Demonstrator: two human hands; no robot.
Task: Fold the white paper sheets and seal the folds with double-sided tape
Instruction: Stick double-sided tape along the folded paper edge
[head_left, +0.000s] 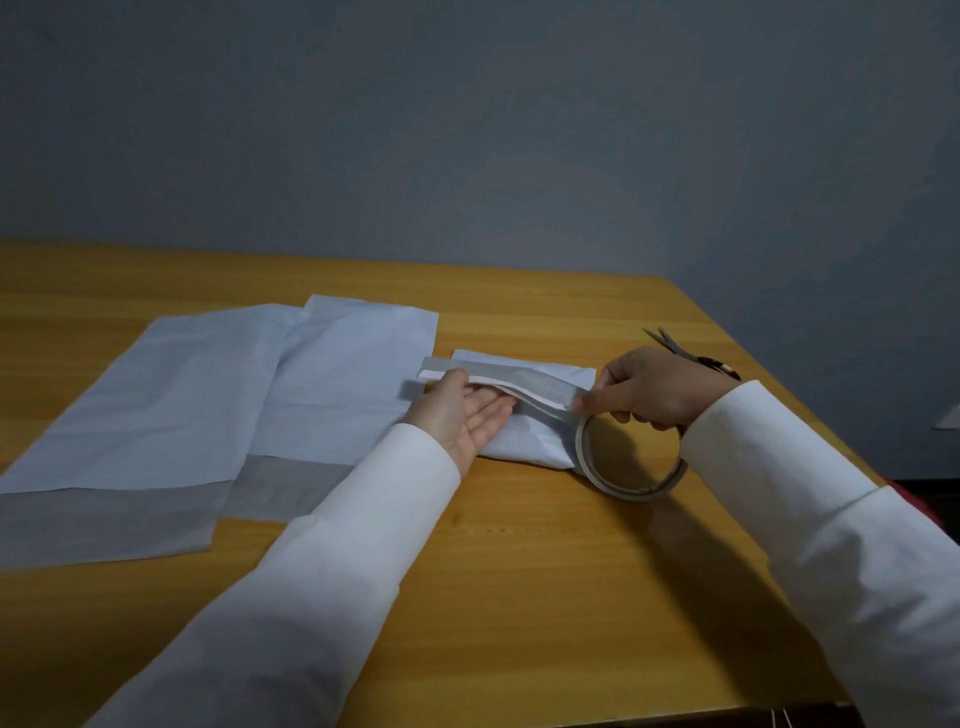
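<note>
A folded white paper sheet (524, 439) lies in the middle of the wooden table (545, 561). A strip of double-sided tape (498, 375) runs along its far fold, pulled out from the tape roll (631, 480) standing on edge at the sheet's right end. My left hand (465, 410) presses the strip's left part down, fingers straight and thumb on top of it. My right hand (660, 389) grips the top of the roll, thumb and fingers pinching where the strip leaves it.
Two larger white sheets (171, 395) (343, 374) lie flat and overlapping at the left, reaching the near-left edge. Scissors (691, 353) lie behind my right hand near the table's right edge. A grey wall stands behind the table.
</note>
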